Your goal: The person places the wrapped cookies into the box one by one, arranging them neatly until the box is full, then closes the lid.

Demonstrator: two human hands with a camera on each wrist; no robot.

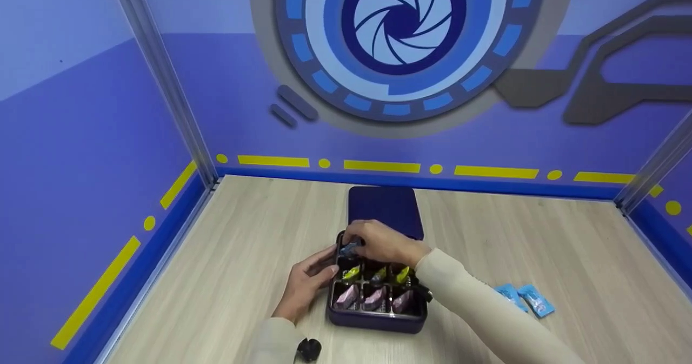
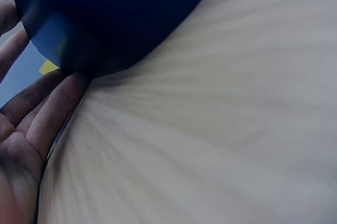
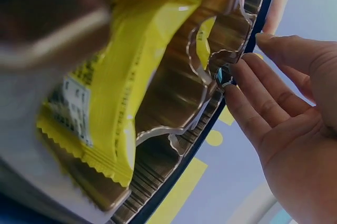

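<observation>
A dark blue box (image 1: 376, 322) sits open on the table, divided into small compartments. Pink packets (image 1: 374, 299) fill its front row and yellow packets (image 1: 351, 273) the middle row. My right hand (image 1: 381, 242) reaches over the back left compartment, pinching a small blue packet (image 1: 350, 249) between thumb and fingers. In the right wrist view, the fingertips keep most of that packet (image 3: 225, 75) hidden. Along the box's left side rests my left hand (image 1: 304, 287), thumb by the rim. Its fingers (image 2: 52, 108) look straight against the wall in the left wrist view.
The box's lid (image 1: 384, 210) lies folded back behind it. Two light blue packets (image 1: 536, 300) lie on the table (image 1: 486, 234) to the right, partly behind my right sleeve (image 1: 481, 310). Printed panels (image 1: 216, 99) wall the table at the back and sides.
</observation>
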